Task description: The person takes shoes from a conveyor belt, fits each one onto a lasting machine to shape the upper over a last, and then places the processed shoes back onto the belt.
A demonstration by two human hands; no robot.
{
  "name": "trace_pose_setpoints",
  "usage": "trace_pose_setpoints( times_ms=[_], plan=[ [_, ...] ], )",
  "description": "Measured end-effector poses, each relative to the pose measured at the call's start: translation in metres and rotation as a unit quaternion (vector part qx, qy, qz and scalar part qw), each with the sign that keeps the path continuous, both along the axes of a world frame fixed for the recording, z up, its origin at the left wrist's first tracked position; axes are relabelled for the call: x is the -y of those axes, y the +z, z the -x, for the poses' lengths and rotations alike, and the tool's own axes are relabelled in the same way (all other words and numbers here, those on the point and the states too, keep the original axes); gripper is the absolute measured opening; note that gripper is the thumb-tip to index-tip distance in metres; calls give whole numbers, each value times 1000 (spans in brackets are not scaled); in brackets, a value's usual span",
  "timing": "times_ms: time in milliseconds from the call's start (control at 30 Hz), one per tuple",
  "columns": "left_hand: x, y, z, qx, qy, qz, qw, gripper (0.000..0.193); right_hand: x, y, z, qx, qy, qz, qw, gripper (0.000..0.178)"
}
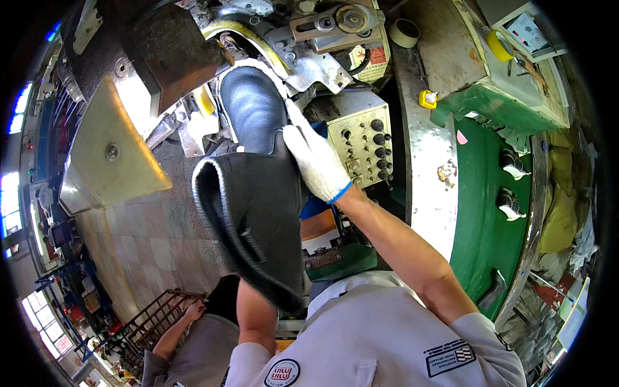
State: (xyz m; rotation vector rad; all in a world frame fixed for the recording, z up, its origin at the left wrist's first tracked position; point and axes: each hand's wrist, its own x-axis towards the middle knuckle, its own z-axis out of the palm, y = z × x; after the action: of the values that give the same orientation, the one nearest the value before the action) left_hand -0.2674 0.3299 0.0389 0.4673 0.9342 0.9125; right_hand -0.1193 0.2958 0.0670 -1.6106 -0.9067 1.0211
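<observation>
A black leather boot [255,187] sits toe-up against the jaws of a metal machine [303,45]. Its rounded toe [253,106] points into the machine and its open shaft hangs toward me. My right hand [314,155], in a white knit glove with a blue cuff, lies along the boot's right side, fingers stretched toward the toe and gripping it. My left forearm [255,313] rises behind the shaft, and the boot hides that hand.
A beige control panel with black knobs [364,145] stands just right of the boot. A green machine casing [496,193] curves along the right. A tape roll [404,32] lies on top. Another person [193,342] bends by a metal rack [151,322] at lower left.
</observation>
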Motion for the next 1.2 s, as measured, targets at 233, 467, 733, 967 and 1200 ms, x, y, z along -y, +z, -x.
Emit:
trace_pose_setpoints(
  times_ms=[233, 467, 733, 967, 1200],
  plan=[
    [-7, 0, -2, -6, -1, -19, 1000, 41, -10, -23, 9, -180, -31, -125, 975, 62],
    [1, -5, -8, -16, 18, -26, 999, 42, 3, -39, 9, 21, -23, -192, 981, 53],
    [-6, -8, -3, -4, 0, -14, 1000, 43, 0, -25, 30, -280, -96, -66, 953, 58],
    [-8, -6, 1, -2, -16, -12, 1000, 44, -21, -8, 10, -457, -134, -97, 874, 42],
    [-5, -4, 5, 4, -24, -6, 1000, 45, -13, -14, 9, -217, -161, -91, 958, 47]
  ],
)
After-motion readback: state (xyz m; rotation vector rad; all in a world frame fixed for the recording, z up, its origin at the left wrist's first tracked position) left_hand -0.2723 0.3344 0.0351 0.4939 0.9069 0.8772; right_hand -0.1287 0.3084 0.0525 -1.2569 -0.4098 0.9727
